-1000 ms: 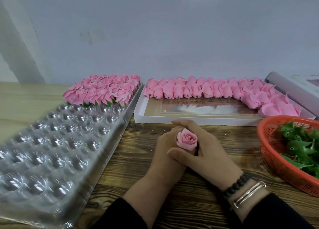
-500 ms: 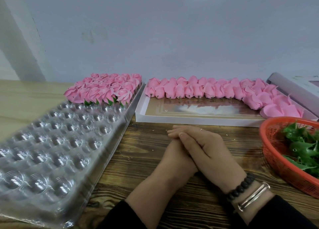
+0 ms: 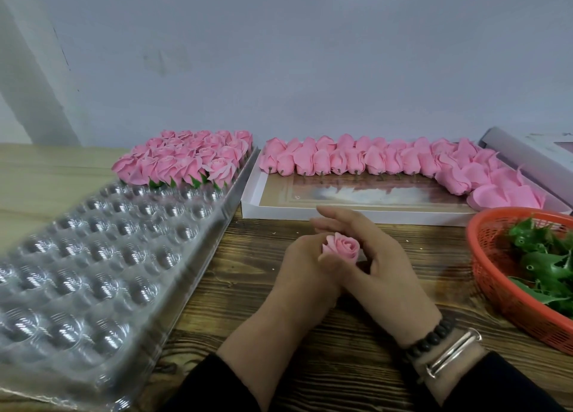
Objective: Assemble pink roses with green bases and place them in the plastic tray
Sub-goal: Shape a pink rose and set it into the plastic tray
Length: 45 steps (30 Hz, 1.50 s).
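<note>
Rose [image 3: 341, 248] pinched in the curled left hand [image 3: 305, 266] above the table, the right hand [image 3: 376, 256] cupping it with loose fingers. Hard squeezing could crush petals before the tray [image 3: 93, 256].

wood table [image 3: 356, 374] | grey wall [image 3: 310, 70] | lilac box lid [image 3: 524, 155], far right

tray [image 3: 93, 272]: glossy clear plastic | table [image 3: 248, 247]: rough wood

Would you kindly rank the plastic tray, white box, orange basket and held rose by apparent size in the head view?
1. Plastic tray, though nearest
2. White box
3. Orange basket, partly cropped
4. Held rose
</note>
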Tool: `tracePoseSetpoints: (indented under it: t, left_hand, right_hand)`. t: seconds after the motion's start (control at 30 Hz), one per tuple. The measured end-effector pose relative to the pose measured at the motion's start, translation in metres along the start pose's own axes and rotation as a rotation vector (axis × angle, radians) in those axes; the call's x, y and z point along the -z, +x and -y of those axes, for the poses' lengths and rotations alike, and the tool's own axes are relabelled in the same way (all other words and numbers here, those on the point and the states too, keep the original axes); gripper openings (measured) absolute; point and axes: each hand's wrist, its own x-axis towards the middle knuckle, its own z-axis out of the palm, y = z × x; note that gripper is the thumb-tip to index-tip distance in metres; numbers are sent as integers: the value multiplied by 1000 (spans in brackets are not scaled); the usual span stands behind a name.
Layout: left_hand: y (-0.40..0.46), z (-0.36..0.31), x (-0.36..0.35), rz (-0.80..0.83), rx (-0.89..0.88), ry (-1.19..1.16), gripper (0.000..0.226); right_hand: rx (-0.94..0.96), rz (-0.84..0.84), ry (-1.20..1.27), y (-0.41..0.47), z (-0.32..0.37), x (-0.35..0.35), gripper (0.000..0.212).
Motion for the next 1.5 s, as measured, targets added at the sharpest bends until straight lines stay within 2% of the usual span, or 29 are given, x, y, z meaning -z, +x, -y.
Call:
tracePoseSetpoints:
  t: [0.13,0.23,0.33,0.43,0.53,0.63,0.73,0.83,0.93,1.0,1.07,1.2,1.3,1.4,1.5]
  left_hand:
    - [-1,2,-8,-88,-49,89,24]
    - [2,5,-10,-111,-111,267,14]
    - [2,4,-12,-119,-166,349,19]
    - [1,0,-13,-112,-97,277,19]
    - [1,-2,-10,36,17,71,11]
    - [-1,-4,-7,201,110,-25,24]
    - [-5,-6,-5,212,129,-51,35]
    - [-5,-5,-4,154,2,-131,32]
    - [-4,-4,-2,89,-42,-191,23]
    - [-3,-2,-2,36,-40,-164,26]
    - [-1,0,-4,8,-30,-37,23]
    - [0,3,-13,-49,-86,191,20]
    - [-1,2,-16,-78,-151,303,18]
    - [-2,1,-18,-59,-123,204,15]
    - [1,0,-16,29,-70,196,21]
  right_hand:
    - [44,-170,25,-1,0,-5,42]
    - [11,-185,-78,-1,0,-8,45]
    - [4,-175,-157,0,-2,-9,32]
    - [23,-109,-202,2,-1,-6,30]
    - [24,-17,-271,2,1,-3,31]
    - [-47,121,-257,0,4,0,29]
    - [-68,161,-220,0,6,1,21]
    - [-59,108,-199,1,3,5,36]
    - [-98,106,-147,2,0,7,55]
    - [-83,114,-134,0,0,6,66]
    - [-47,83,-116,-1,1,1,68]
    - [7,-100,-1,-3,1,-10,42]
    - [-19,-169,-23,-1,0,-12,28]
    - [-24,-125,-62,0,0,-9,26]
    - [-18,-21,-139,2,2,-4,27]
